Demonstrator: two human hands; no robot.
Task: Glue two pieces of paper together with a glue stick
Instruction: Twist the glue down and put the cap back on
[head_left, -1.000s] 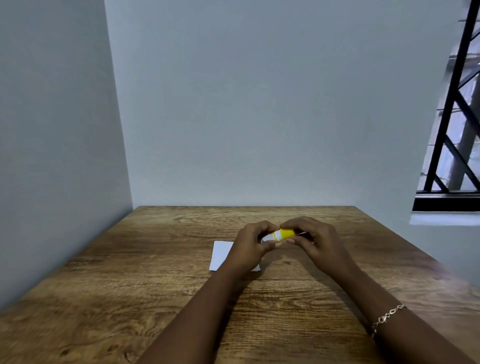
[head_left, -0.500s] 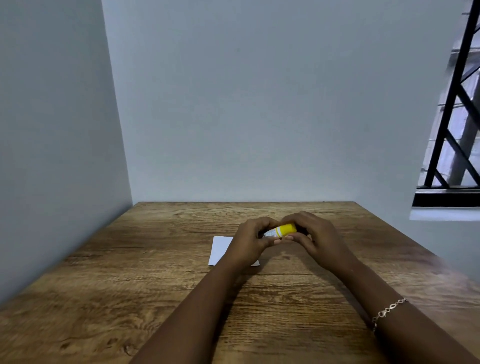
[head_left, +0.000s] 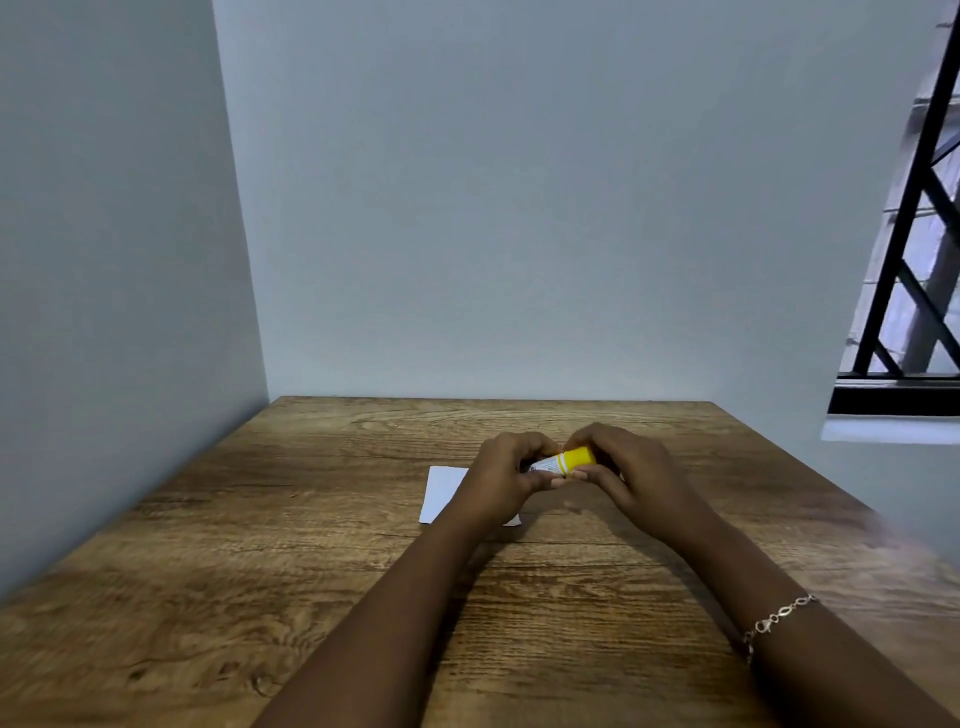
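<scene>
While the glue stick (head_left: 563, 461) sits sideways above the desk's middle, you've got it pinched from both ends: left hand (head_left: 506, 480) closed round the white body, right hand (head_left: 636, 475) closed on the yellow cap end. That split grip reads as uncapping, one hand bracing, the other pulling or twisting. Can't tell if the cap has loosened yet; fingers cover the seam.

White paper (head_left: 441, 491) lies flat on the desk (head_left: 311, 519) just under and left of your left hand, wrist hiding its right part. Only one sheet clearly shows; a second may be stacked or hidden, can't say. Paper kept close so you can glue straight after opening.

Task judged early: no glue on the paper yet as far as visible.

Bracelet (head_left: 776, 621) on the right wrist, clear of everything. Desk is pushed into the wall corner; window bars at right.
</scene>
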